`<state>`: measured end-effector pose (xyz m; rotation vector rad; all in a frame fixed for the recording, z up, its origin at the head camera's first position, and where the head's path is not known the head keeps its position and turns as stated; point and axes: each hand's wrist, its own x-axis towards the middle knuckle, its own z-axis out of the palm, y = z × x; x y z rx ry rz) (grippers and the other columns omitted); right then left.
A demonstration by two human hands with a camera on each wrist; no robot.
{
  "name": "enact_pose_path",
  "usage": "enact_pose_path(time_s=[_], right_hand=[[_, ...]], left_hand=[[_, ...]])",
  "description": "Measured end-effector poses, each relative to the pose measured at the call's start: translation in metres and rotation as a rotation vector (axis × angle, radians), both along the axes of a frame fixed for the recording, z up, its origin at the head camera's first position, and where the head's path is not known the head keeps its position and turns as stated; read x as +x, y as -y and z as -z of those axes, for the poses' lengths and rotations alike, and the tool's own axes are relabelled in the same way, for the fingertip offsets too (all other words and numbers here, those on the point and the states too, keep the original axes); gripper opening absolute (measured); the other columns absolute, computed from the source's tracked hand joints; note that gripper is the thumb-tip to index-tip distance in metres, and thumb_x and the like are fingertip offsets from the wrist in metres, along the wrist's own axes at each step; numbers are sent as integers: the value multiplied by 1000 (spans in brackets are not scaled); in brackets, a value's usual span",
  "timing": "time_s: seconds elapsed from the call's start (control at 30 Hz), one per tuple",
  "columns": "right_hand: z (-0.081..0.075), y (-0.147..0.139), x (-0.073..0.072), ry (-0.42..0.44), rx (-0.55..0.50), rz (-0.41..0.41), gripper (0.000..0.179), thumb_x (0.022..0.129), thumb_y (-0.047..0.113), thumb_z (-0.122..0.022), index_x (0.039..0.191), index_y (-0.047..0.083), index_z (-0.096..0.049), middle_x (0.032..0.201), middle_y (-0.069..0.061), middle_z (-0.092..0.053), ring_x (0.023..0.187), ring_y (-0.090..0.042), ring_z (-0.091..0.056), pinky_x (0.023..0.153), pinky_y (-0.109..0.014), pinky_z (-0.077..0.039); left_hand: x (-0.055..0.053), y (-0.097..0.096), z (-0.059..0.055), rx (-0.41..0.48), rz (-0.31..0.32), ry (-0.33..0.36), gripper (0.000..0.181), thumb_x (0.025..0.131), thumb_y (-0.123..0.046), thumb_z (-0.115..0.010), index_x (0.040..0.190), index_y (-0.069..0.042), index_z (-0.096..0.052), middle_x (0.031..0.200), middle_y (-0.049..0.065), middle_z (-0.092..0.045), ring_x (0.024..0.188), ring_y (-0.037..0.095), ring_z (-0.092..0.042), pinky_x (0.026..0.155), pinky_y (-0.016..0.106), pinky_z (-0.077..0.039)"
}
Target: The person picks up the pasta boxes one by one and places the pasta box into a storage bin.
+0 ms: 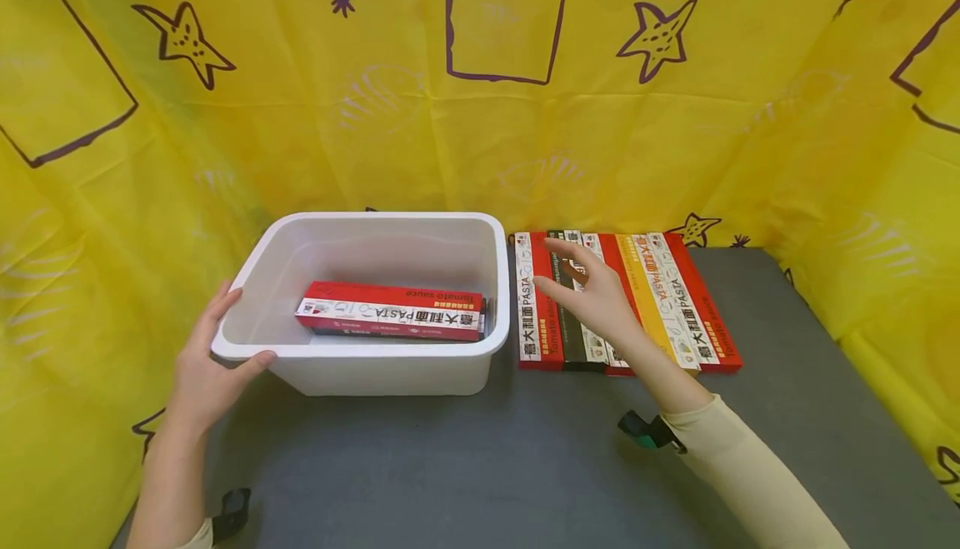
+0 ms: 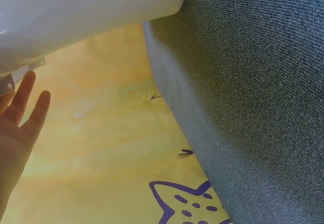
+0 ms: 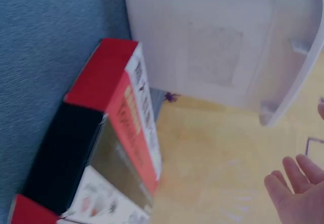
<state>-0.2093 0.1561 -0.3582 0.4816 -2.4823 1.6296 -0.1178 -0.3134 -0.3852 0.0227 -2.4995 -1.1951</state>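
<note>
A white plastic bin (image 1: pixel 390 371) stands left of centre with a few pasta boxes (image 1: pixel 390 311) lying inside, a red and white one on top. My left hand (image 1: pixel 204 378) grips the bin's near left corner, thumb on the front rim and fingers at the left rim. In the left wrist view, other fingers (image 2: pixel 36 114) of that hand extend straight below the rim. Above a row of flat pasta boxes (image 1: pixel 654 282) hovers my right hand (image 1: pixel 600 295), thumb and fingers spread apart, holding nothing. The right wrist view shows the row's red, black and white box ends (image 3: pixel 104 75).
The bin and boxes lie on a dark grey cloth-covered table (image 1: pixel 450 466). Yellow patterned fabric (image 1: pixel 390 116) hangs behind and along both sides. The row of boxes sits close to the bin's right side. Black straps (image 1: pixel 647 430) are on both wrists.
</note>
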Motion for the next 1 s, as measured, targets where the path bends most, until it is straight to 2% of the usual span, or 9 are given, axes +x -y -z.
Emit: enact_pose_path(time_s=[0.23, 0.57, 0.73, 1.0], right_hand=[[16, -23, 1, -2, -60, 46, 57, 86, 21, -76, 138, 9, -54, 138, -7, -54, 128, -24, -46, 110, -47, -36], [36, -58, 11, 89, 26, 172, 66, 87, 37, -74, 143, 13, -48, 144, -8, -45, 134, -34, -39, 106, -54, -37], [43, -72, 14, 82, 50, 207, 68, 88, 32, -73, 145, 9, -45, 146, -12, -44, 134, -34, -37, 110, -54, -32], [53, -87, 17, 94, 50, 236, 67, 88, 24, -73, 144, 4, -43, 146, -15, -44, 133, -37, -36, 109, -58, -31]], left_hand=[[0, 0, 0, 2, -5, 12, 84, 81, -16, -77, 153, -23, -34, 159, -9, -24, 143, 20, -25, 107, 21, -30], [-1, 0, 2, 1, -20, 8, 84, 80, -16, -78, 152, -24, -35, 159, -10, -25, 143, 19, -26, 104, 16, -30], [-1, 0, 1, 7, -20, 13, 84, 81, -16, -78, 153, -24, -35, 159, -11, -24, 143, 18, -25, 105, 18, -30], [-1, 1, 2, 13, -16, -8, 85, 79, -13, -78, 152, -22, -36, 159, -10, -26, 142, 13, -26, 105, 16, -28]])
